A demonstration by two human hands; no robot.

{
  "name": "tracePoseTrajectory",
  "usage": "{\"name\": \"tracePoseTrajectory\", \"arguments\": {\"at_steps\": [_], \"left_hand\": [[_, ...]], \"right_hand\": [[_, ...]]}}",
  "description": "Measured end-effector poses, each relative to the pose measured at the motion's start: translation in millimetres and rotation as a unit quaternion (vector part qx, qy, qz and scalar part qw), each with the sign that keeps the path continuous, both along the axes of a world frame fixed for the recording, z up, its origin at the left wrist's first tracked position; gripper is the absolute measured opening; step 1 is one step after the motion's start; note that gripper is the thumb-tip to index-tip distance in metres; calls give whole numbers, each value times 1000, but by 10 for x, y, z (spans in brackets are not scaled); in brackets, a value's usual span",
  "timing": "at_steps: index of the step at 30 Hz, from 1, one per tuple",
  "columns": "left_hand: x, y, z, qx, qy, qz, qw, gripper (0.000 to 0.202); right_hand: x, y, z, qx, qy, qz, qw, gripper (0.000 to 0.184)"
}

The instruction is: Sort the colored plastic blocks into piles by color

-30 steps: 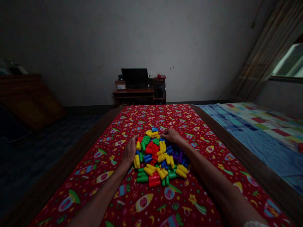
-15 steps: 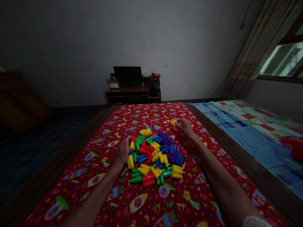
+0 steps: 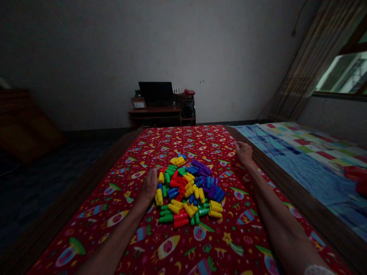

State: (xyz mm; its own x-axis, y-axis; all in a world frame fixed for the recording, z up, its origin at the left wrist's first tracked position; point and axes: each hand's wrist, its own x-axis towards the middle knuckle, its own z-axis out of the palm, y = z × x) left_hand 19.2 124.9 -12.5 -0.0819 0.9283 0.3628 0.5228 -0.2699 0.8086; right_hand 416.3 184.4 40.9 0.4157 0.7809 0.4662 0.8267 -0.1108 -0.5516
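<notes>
A pile of plastic toy blocks [image 3: 181,182], shaped like joined tubes in red, yellow, green, blue and purple, lies on a red printed cloth [image 3: 169,244]. My left hand [image 3: 149,185] rests on its edge against the pile's left side, fingers extended and holding nothing that shows. Its fingertips are by a red block [image 3: 162,170] and a yellow block [image 3: 161,177]. Out to the right, beyond the pile and near the cloth's right edge, my right hand [image 3: 243,152] is closed with fingers bent. The yellow block seen in it earlier is mostly hidden now.
Brown table borders [image 3: 246,139] flank the cloth. To the right is a bed with blue and checkered covers [image 3: 272,152]. Against the far wall stands a desk [image 3: 155,110] with a monitor [image 3: 156,93] and a red telephone [image 3: 189,92]. A wooden cabinet [image 3: 25,122] is at left.
My right hand has moved right, away from the pile toward the cloth's right edge; the yellow block at its fingertips no longer shows clearly. My left hand and the pile stay in place.
</notes>
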Motion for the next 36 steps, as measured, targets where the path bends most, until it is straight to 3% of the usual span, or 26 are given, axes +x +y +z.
{"name": "tracePoseTrajectory", "arguments": {"at_steps": [2,6,9,12,16,20,24,26,28,32,36], "left_hand": [[10,-12,1,-13,-6,-6,1000,59],[20,-45,24,-17,-10,-6,1000,56],[20,-56,56,-12,13,-3,1000,52],[16,-45,71,-14,26,-5,1000,51],[12,-24,48,-16,16,-15,1000,53],[16,-34,35,-16,0,-12,1000,55],[28,-60,55,-19,0,-10,1000,57],[29,-61,61,-19,2,-10,1000,59],[25,-50,59,-16,5,-10,1000,58],[10,-21,42,-12,7,-16,1000,58],[14,-26,46,-12,5,-13,1000,57]], "right_hand": [[-339,6,110,13,21,120,993,32],[-1135,21,145,-26,26,357,933,30],[-1601,52,79,-58,-61,454,887,31],[-1810,83,16,-115,-148,482,856,31],[-1719,62,-15,-116,-172,441,873,23],[-1279,34,31,-87,-135,364,917,26],[-560,45,43,-50,-99,137,984,33],[-202,34,-23,-53,-87,23,995,35],[71,10,-129,-60,-79,-39,994,35],[240,-8,-267,-64,-67,-69,993,36],[-56,50,-89,-9,-59,-9,998,38]]}}
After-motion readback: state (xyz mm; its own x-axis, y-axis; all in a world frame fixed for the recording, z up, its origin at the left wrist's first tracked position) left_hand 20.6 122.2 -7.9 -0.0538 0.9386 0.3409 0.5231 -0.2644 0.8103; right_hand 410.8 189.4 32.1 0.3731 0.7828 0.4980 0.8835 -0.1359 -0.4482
